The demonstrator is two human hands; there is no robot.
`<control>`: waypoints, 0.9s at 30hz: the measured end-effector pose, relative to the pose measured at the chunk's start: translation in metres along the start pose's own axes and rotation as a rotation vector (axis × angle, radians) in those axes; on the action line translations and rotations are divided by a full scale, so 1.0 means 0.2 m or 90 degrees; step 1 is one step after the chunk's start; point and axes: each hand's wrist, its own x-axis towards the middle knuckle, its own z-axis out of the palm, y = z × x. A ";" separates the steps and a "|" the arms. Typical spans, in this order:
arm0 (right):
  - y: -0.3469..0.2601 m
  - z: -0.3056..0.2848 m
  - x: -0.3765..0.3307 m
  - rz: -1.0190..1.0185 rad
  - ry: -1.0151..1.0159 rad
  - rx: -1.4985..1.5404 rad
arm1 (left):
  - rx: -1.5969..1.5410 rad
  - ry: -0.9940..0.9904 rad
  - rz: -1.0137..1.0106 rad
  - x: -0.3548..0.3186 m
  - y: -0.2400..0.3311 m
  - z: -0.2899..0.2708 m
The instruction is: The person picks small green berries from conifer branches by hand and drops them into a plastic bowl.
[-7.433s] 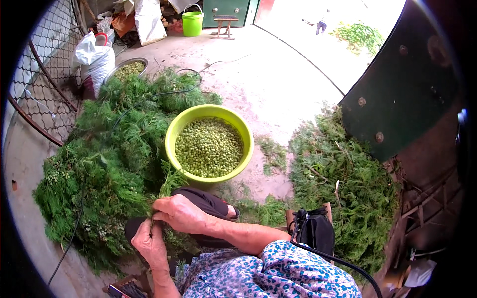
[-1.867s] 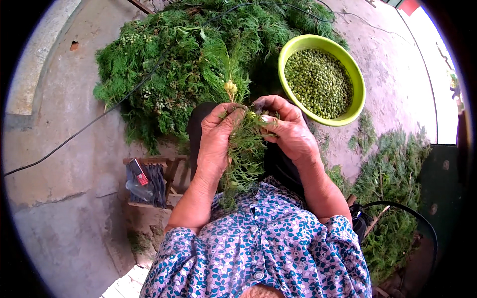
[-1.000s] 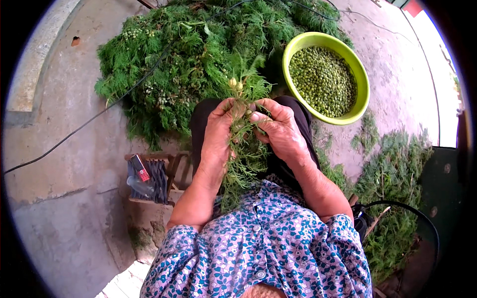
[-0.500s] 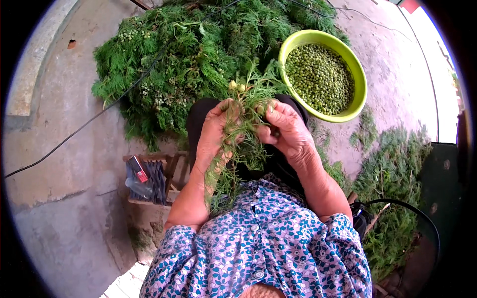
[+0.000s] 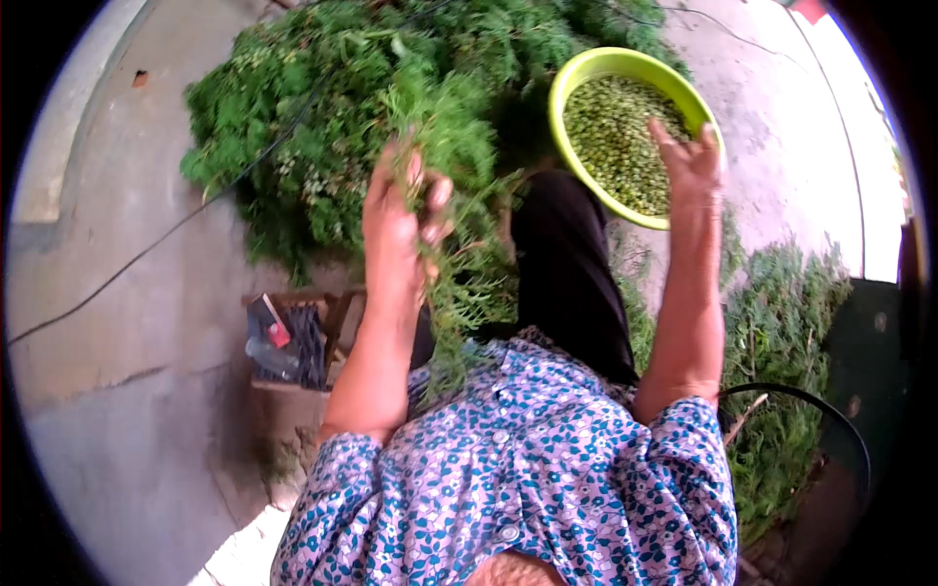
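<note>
Blue-and-white floral cloth, the person's blouse (image 5: pixel 528 479), fills the near edge; both bare forearms rise out of its short sleeves.

Left hand (image 5: pixel 396 220): fingers curled shut around a leafy green sprig (image 5: pixel 459 273), whose feathery stems hang down from the fist toward the lap and stick up a little past the fingertips. Below and to the outside of this hand, on the concrete, stands a small brown crate (image 5: pixel 293 342) holding dark bundled items, a clear bottle and something red; contents otherwise too small to tell.

Right hand (image 5: pixel 689 161): fingers spread and loose, gripping nothing, palm over the near rim of a lime-green plastic bowl (image 5: pixel 576 83). The bowl is nearly full of small green pods or seeds (image 5: pixel 611 137), lying just beyond and beside the fingertips. A dark trouser leg (image 5: pixel 567 264) runs between the two hands.

Beyond the left fingertips: a big heap of cut greenery (image 5: pixel 322 127) on the ground, touching the bowl's left side. Outside the right forearm, a second pile of greenery (image 5: pixel 782 313). A thin dark cord (image 5: pixel 147 254) crosses the concrete.
</note>
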 end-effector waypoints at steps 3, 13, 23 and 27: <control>-0.12 -0.24 0.25 -0.165 -0.173 -0.255 | -0.089 -0.002 -0.106 0.08 0.02 -0.03; 0.21 0.17 -0.57 -0.037 -0.394 -0.461 | -0.178 -0.068 -0.079 0.17 0.03 -0.09; 0.44 0.10 -0.86 0.296 -0.506 -0.394 | -0.042 0.170 0.159 0.22 -0.01 0.03; 0.42 0.10 -0.87 0.320 -0.492 -0.348 | -0.012 0.211 0.203 0.24 -0.03 0.02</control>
